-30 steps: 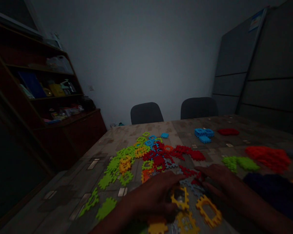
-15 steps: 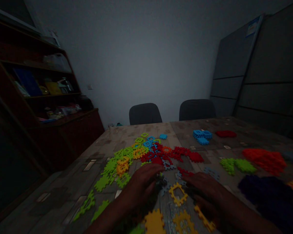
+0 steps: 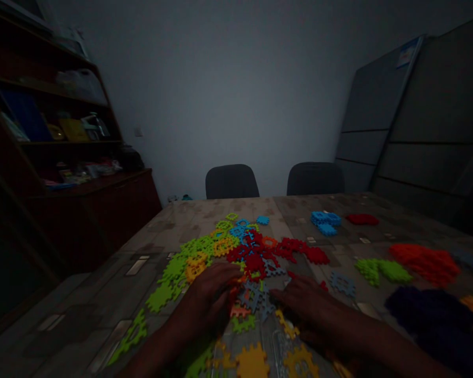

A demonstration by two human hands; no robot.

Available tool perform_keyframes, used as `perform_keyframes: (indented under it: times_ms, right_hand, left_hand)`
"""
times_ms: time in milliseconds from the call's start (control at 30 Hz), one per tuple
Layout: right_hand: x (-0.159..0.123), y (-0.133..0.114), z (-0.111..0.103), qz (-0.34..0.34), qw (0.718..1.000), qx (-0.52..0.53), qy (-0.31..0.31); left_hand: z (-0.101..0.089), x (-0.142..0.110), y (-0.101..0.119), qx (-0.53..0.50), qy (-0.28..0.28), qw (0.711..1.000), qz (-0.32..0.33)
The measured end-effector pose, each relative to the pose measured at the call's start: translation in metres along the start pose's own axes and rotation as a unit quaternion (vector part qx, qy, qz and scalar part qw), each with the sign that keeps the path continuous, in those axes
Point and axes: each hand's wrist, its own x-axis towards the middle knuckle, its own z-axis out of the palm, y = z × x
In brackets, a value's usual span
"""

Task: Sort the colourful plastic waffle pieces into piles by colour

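The left hand and the right hand are reaching in over a patterned grey-brown desk, with a cluster of flat grey plastic pieces with toothed edges lying in the gap between them. The left hand is bending its fingers down at the left edge of this cluster, its fingertips coming up against orange-red toothed pieces; whether it is pinching one is impossible to tell in the dim light. The right hand is holding its fingers forward and low, the tips ending just beside the grey cluster — its grip, too, is not showing clearly. A narrow-looking yellow toothed piece is sticking out beside the right hand, which is covering part of it. Nearer the wearer, a solid yellow toothed square and a yellow cut-out square are lying side by side. Just beyond the grey cluster, a tangled dark red pile is crowding the space ahead, and a long lime-green spread is running along the left, partly hidden by the left hand. On the right, a loose grey-blue toothed piece, an orange-red heap and a dark blue heap are sitting apart from the middle — the dark blue one beyond the right forearm.
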Motion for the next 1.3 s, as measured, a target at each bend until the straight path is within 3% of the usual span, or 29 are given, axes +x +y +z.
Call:
perform_keyframes:
  times_ms: [133,300,433,533,667,800,1067,1300]
  right_hand:
    - [-0.002,0.000,-0.007,0.013,1.000,-0.005,-0.016]
    - [-0.033,-0.003,-0.018,0.141,0.987,-0.033,0.067]
    - [-0.073,-0.003,-0.007,0.228,0.960,-0.085,0.140]
    - [-0.093,-0.009,0.004,0.254,0.952,-0.096,0.141]
    - [-0.100,-0.022,0.014,0.250,0.952,-0.104,0.144]
    - [-0.101,-0.024,0.011,0.238,0.957,-0.086,0.141]
    - [-0.110,-0.009,-0.012,0.129,0.990,0.007,0.049]
    - [-0.101,0.016,0.009,0.085,0.994,-0.032,0.067]
  left_hand:
    - [0.000,-0.001,-0.004,0.007,0.014,1.000,0.010]
    - [-0.002,0.001,-0.004,0.008,0.012,1.000,0.013]
    - [-0.004,0.003,-0.002,0.003,0.019,0.999,0.028]
    - [-0.005,0.004,0.001,0.003,0.015,0.999,0.031]
    - [-0.006,0.004,0.004,0.008,0.004,1.000,0.028]
    - [-0.006,0.004,0.002,0.003,0.001,1.000,0.031]
    - [-0.012,0.006,-0.009,0.018,0.017,0.999,0.026]
    - [-0.014,0.005,-0.016,-0.016,0.024,1.000,-0.004]
